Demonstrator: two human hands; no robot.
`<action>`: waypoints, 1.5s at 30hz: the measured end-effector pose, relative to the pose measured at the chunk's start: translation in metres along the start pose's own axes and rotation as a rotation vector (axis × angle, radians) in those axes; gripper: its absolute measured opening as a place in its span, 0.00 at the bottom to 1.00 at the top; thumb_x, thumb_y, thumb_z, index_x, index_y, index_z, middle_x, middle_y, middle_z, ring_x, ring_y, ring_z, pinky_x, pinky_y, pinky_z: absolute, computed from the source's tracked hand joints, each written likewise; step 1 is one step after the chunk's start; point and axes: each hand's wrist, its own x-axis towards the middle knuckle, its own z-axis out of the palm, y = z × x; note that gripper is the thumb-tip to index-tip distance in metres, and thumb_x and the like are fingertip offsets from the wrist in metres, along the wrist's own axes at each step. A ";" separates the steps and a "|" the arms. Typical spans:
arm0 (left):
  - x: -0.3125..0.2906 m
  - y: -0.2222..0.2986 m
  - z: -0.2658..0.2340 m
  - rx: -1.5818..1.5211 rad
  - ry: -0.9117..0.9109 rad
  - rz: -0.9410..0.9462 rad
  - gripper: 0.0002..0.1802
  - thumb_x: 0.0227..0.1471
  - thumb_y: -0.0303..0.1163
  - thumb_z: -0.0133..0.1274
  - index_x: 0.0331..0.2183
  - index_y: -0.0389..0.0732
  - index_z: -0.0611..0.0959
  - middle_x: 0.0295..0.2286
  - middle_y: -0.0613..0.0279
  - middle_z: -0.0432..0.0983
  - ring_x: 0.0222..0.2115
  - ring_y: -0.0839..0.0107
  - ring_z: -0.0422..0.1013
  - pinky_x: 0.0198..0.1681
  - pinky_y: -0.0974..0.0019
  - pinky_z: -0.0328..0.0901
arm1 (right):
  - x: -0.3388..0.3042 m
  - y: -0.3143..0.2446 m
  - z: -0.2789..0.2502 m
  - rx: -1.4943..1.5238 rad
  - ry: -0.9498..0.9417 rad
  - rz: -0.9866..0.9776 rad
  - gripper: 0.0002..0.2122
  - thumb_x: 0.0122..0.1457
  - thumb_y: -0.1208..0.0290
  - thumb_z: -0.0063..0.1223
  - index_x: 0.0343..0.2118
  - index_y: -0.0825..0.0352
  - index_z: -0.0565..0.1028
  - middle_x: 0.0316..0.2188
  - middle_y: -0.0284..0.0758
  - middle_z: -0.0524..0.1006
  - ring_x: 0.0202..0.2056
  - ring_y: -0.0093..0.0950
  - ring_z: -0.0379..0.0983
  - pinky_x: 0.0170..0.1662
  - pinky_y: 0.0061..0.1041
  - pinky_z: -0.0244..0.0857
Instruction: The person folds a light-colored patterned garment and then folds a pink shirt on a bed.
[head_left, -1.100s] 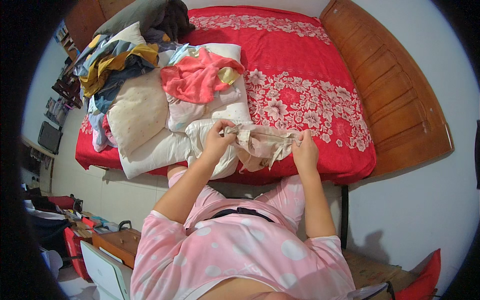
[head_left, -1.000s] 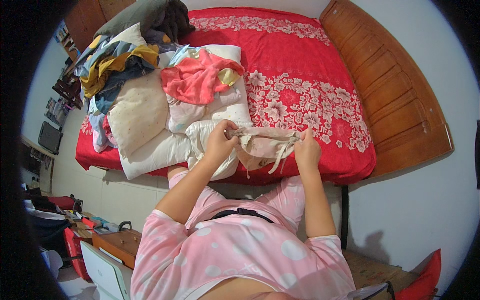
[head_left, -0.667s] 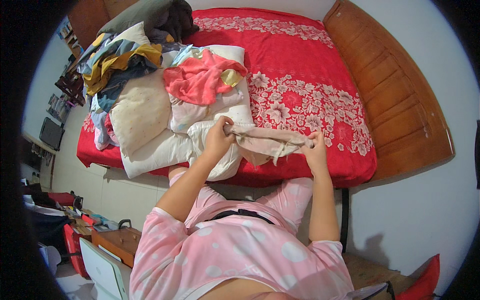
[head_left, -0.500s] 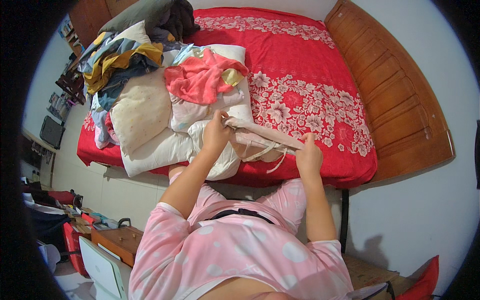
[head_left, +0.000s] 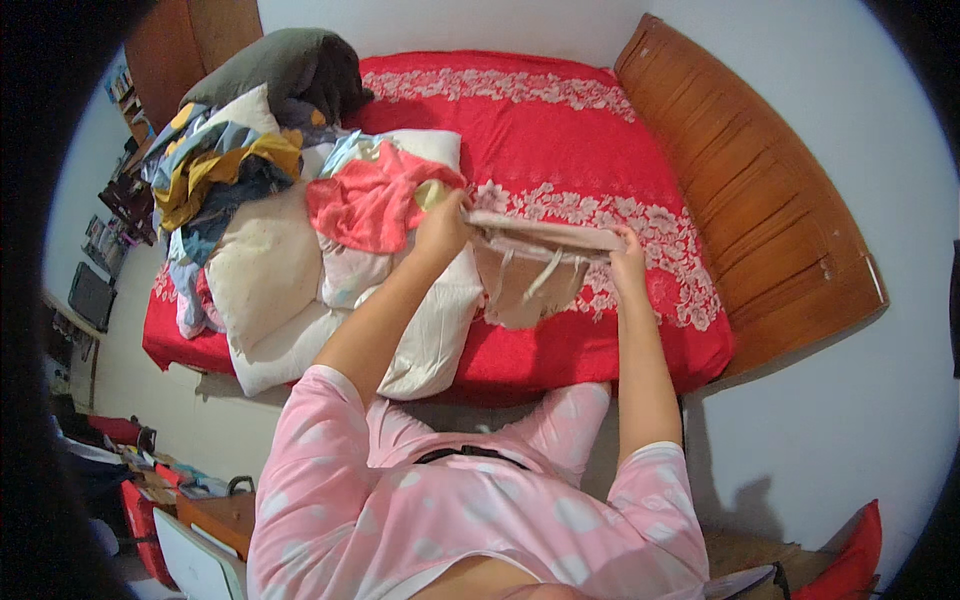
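Note:
A pale beige garment (head_left: 535, 275) with a band along its upper edge and light strings hanging from it is stretched between my two hands; its exact kind is unclear. My left hand (head_left: 445, 225) grips the band's left end, beside the pile of pillows. At the right end, my right hand (head_left: 628, 265) has its fingers closed on the band. The garment hangs down over the red floral bedspread (head_left: 545, 135). Left of it lies a white pillow (head_left: 430, 335), and a coral-pink cloth (head_left: 375, 200) rests on the pile just beyond my left hand.
A cream pillow (head_left: 265, 260) and rumpled blue and mustard bedding (head_left: 225, 170) fill the bed's left side, with a dark grey-green bundle (head_left: 270, 75) behind. A wooden headboard (head_left: 745, 200) borders the right. A brown box (head_left: 215, 520) stands at the lower left.
Both hands have moved farther over the bed, the right one slightly to the right. The garment now hangs lower and more spread open below its band. The view has shifted slightly.

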 end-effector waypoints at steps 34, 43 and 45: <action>-0.159 -0.022 0.154 -0.095 -0.656 -0.408 0.15 0.52 0.42 0.45 0.30 0.40 0.77 0.29 0.53 0.72 0.33 0.55 0.69 0.37 0.56 0.62 | -0.086 0.197 -0.031 -0.567 -0.206 0.093 0.11 0.54 0.65 0.47 0.32 0.69 0.73 0.28 0.47 0.75 0.32 0.42 0.72 0.34 0.38 0.63; -0.154 -0.028 0.098 -0.336 -0.298 -0.318 0.12 0.45 0.25 0.51 0.36 0.39 0.74 0.33 0.52 0.68 0.36 0.54 0.67 0.41 0.60 0.62 | -0.092 0.205 -0.026 -0.908 -0.071 -0.028 0.12 0.47 0.71 0.52 0.37 0.63 0.70 0.34 0.41 0.71 0.41 0.41 0.66 0.42 0.36 0.61; -0.172 -0.051 0.056 -0.143 -0.117 -0.126 0.16 0.40 0.22 0.54 0.36 0.40 0.74 0.35 0.52 0.68 0.39 0.54 0.65 0.45 0.58 0.59 | -0.104 0.174 -0.013 -0.836 0.032 -0.219 0.15 0.44 0.77 0.50 0.38 0.65 0.69 0.39 0.41 0.68 0.45 0.40 0.63 0.46 0.34 0.58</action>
